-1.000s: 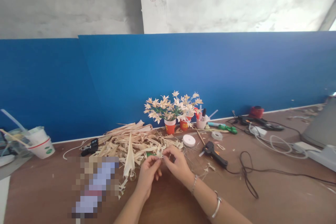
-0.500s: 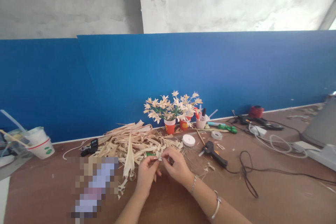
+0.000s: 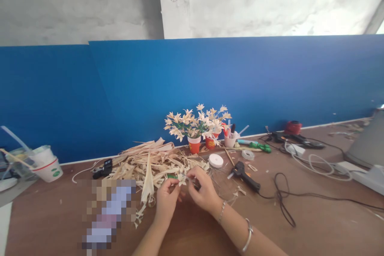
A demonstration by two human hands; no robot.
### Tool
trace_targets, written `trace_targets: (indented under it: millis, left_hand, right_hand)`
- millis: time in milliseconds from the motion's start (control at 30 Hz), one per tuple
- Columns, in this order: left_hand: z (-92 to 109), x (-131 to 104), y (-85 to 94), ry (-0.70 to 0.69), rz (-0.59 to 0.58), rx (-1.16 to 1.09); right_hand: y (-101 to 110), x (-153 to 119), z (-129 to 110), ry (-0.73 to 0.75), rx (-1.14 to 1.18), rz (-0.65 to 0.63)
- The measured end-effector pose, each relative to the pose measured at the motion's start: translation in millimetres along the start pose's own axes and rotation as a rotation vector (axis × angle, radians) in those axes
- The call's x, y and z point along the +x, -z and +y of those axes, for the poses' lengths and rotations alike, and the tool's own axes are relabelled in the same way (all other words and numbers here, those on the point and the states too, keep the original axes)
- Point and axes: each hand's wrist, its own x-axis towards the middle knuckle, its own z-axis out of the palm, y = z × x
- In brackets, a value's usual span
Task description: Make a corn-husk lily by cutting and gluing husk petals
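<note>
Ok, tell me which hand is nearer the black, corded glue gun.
Right. The right hand is left of the glue gun, apart from it; the left hand is farther left.

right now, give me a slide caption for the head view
Between left hand and right hand, a small pale flower; behind it, straw-coloured strips and flower-filled red cups.

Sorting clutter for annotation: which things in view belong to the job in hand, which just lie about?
Belong:
- pale flower, at the fingertips of left hand and right hand
- heap of pale strips, likely material
- glue gun, probably

Apparently just lying about:
- red-rimmed white cup
- red object
</note>
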Motion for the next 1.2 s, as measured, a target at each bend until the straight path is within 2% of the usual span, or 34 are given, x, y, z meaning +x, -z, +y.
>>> trace_targets:
  millis: [67, 200, 467, 800, 1200]
  left_hand:
    - [-2, 0, 1.3, -0.040, 0.014, 0.039]
    - [-5, 0, 3.1, -0.150, 0.061, 0.144]
    - [-4, -3, 0.5, -0.217, 0.087, 0.231]
    - [4, -10, -0.8, -0.351, 0.039, 0.347]
    - [3, -9, -0.5, -0.509, 0.019, 0.432]
  right_hand:
    - [2, 0, -5, 0.038, -0.059, 0.005]
    - [1, 0, -11, 0.136, -0.214, -0.063]
    - [-9, -1, -10, 0.126, -0.424, -0.039]
    - [-16, -3, -8, -0.087, -0.231, 0.076]
    - [-18, -3, -13, -0.116, -0.130, 0.137]
